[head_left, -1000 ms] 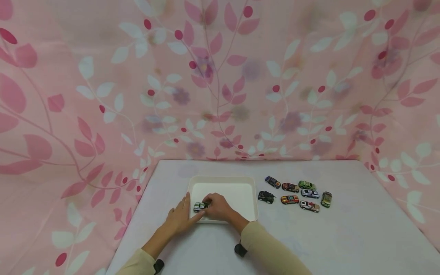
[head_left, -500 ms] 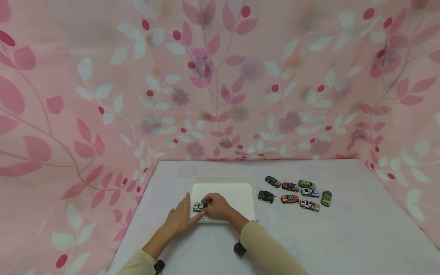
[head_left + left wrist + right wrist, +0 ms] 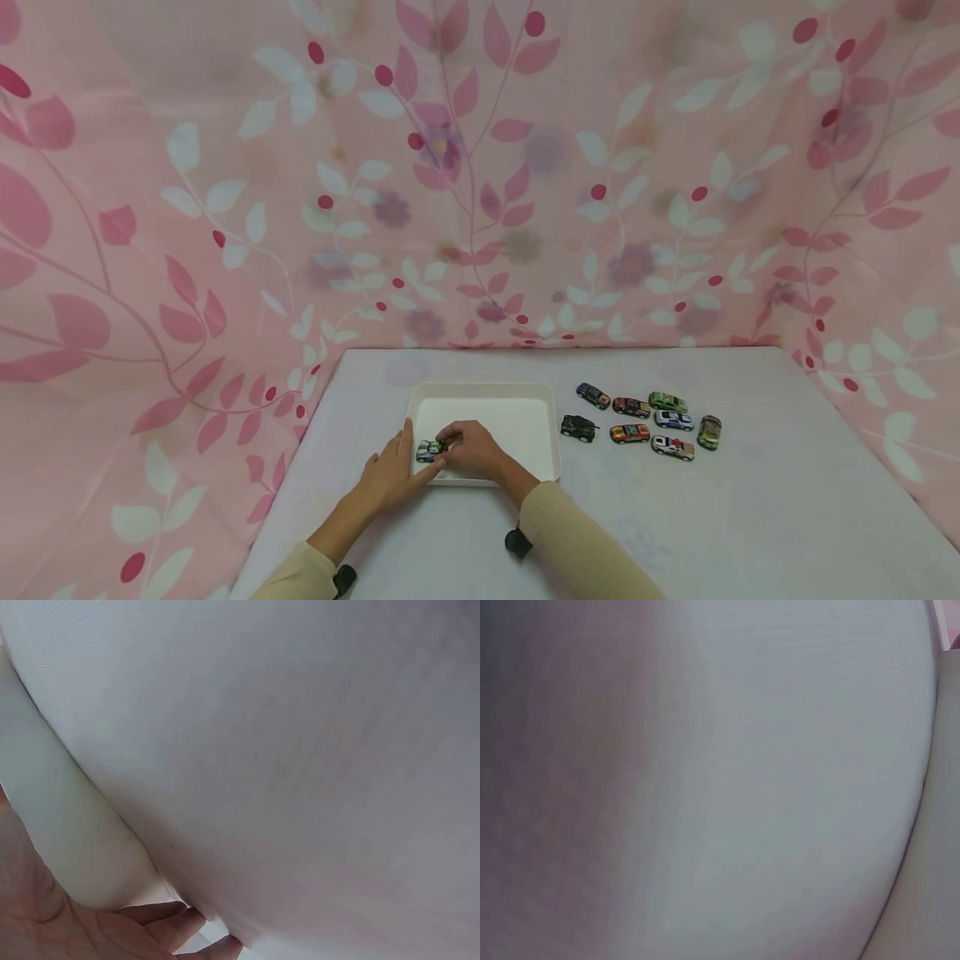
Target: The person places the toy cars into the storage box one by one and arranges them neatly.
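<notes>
A small green and white toy car (image 3: pixel 428 451) sits in the front left corner of the white tray (image 3: pixel 487 387). My right hand (image 3: pixel 452 444) reaches into the tray and pinches the car's right end with curled fingers. My left hand (image 3: pixel 393 468) lies flat on the table against the tray's front left corner, fingers straight, thumb along the left rim. In the left wrist view, only my palm and fingers (image 3: pixel 82 930) show beside the tray's white wall (image 3: pixel 67 825). The right wrist view is a white blur.
Several toy cars stand in loose rows right of the tray, from a black one (image 3: pixel 579 427) to a green one (image 3: pixel 708 432). The white table (image 3: pixel 750 517) is backed and flanked by a pink leaf-print cloth (image 3: pixel 480 208).
My right hand and the car have crept slightly left within the tray. My left hand has stayed where it was.
</notes>
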